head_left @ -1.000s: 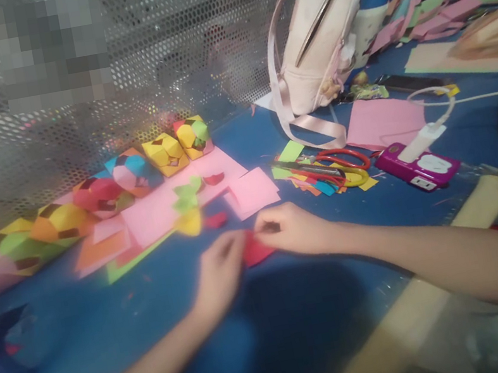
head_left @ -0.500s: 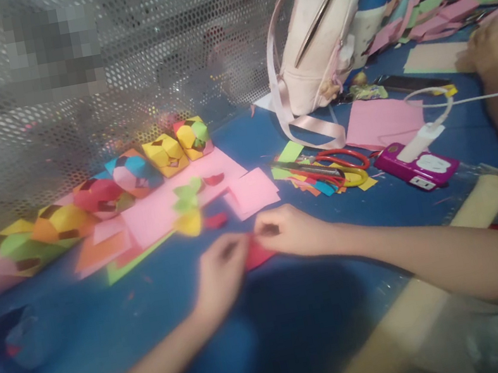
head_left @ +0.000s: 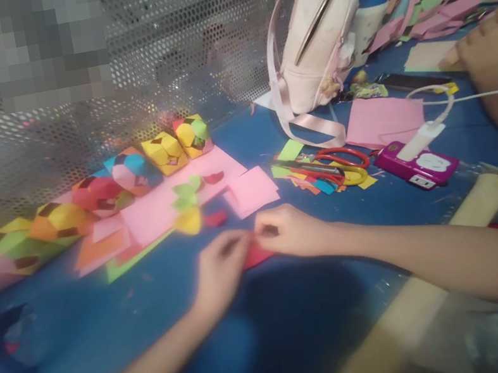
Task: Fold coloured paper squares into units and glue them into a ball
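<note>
A small piece of red paper point(head_left: 257, 255) lies low over the blue table between my two hands. My left hand point(head_left: 223, 268) pinches its left side with closed fingers. From the right, my right hand point(head_left: 291, 230) pinches the upper edge, its fingertips nearly touching those of the left. Part of the paper is hidden under the fingers. Just beyond my hands are a folded pink paper point(head_left: 253, 191), a small red cut piece point(head_left: 215, 219), a yellow piece point(head_left: 188, 221) and green pieces point(head_left: 188, 192).
Folded paper balls point(head_left: 165, 154) line the perforated metal screen point(head_left: 204, 40). Scissors point(head_left: 345, 160) lie on paper scraps beside a purple power adapter point(head_left: 416, 164). A white backpack point(head_left: 314, 40) stands behind. Another person's hand point(head_left: 491, 44) is at right; a dark blue tool point(head_left: 1, 349) at left.
My hands and the red paper stay almost in place. At the right, the other person's hand has shifted slightly left over the pale paper.
</note>
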